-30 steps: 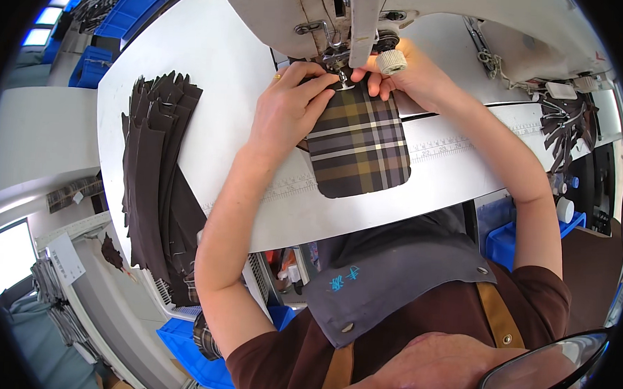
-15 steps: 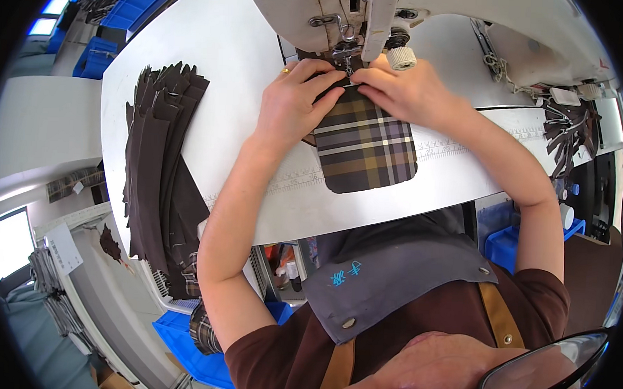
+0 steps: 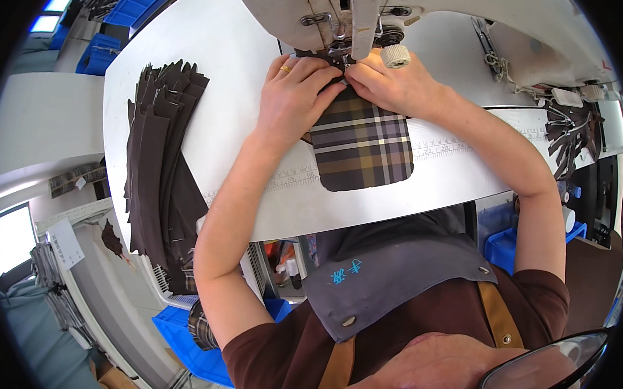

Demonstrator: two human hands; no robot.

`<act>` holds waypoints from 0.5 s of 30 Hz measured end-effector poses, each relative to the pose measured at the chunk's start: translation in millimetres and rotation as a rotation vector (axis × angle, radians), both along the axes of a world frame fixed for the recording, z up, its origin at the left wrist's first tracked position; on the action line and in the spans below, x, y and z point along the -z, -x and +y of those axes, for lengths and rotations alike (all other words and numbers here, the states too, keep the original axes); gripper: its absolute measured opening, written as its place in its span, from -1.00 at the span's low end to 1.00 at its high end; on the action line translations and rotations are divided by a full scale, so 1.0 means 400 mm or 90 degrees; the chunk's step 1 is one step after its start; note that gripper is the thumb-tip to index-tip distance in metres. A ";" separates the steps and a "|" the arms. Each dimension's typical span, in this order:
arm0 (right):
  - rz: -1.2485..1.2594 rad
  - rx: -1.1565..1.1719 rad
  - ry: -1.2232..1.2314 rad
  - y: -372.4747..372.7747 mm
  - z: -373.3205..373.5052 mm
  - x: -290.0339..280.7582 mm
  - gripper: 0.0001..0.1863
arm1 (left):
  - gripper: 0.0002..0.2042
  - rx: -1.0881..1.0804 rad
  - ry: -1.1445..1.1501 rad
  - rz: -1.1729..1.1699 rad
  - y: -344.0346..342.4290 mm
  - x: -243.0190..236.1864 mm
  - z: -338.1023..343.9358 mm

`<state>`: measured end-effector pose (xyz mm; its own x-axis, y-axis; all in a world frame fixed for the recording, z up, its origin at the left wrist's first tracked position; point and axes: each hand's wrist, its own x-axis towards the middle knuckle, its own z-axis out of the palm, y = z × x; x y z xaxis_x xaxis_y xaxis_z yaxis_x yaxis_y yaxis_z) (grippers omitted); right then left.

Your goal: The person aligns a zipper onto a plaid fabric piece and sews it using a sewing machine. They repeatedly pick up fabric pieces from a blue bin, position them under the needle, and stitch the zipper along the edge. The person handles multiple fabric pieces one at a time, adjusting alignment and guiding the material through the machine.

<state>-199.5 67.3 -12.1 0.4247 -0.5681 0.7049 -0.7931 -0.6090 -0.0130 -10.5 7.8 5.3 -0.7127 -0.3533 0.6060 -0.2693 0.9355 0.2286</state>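
A dark plaid fabric piece (image 3: 363,148) with rounded lower corners lies on the white table under a sewing machine (image 3: 312,14). My left hand (image 3: 293,96) is closed at its upper left edge, thumb and fingers pinching the cloth close to the presser foot (image 3: 343,62). From the other side, my right hand (image 3: 393,87) pinches the upper edge, its fingertips almost meeting the left ones beside the foot. The fabric's top end, under the machine head, is hidden by my fingers.
A stack of dark brown fabric strips (image 3: 161,160) hangs over the table's left edge. Rulers (image 3: 452,148) run across the tabletop. Scissors (image 3: 491,53) lie at the machine's right. Zippered dark pieces (image 3: 571,133) sit far right. Blue bins (image 3: 190,349) stand below.
The plaid piece has shifted slightly left and away from me. My right hand has moved a little left with it, its fingers closing in nearer the presser foot.
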 end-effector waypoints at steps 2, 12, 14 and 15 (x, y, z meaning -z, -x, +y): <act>-0.011 -0.004 -0.094 0.007 0.004 -0.011 -0.83 | -0.86 0.012 -0.040 0.020 0.001 0.010 -0.009; -0.023 -0.088 -0.151 -0.049 0.188 -0.055 -0.77 | -0.89 -0.059 -0.475 0.114 0.017 0.002 0.004; 0.023 -0.068 -0.142 -0.079 0.178 -0.041 -0.75 | -0.88 -0.047 -0.476 0.086 0.014 -0.001 -0.003; 0.033 -0.074 -0.130 -0.086 0.162 -0.035 -0.74 | -0.88 -0.044 -0.477 0.072 0.010 -0.003 -0.008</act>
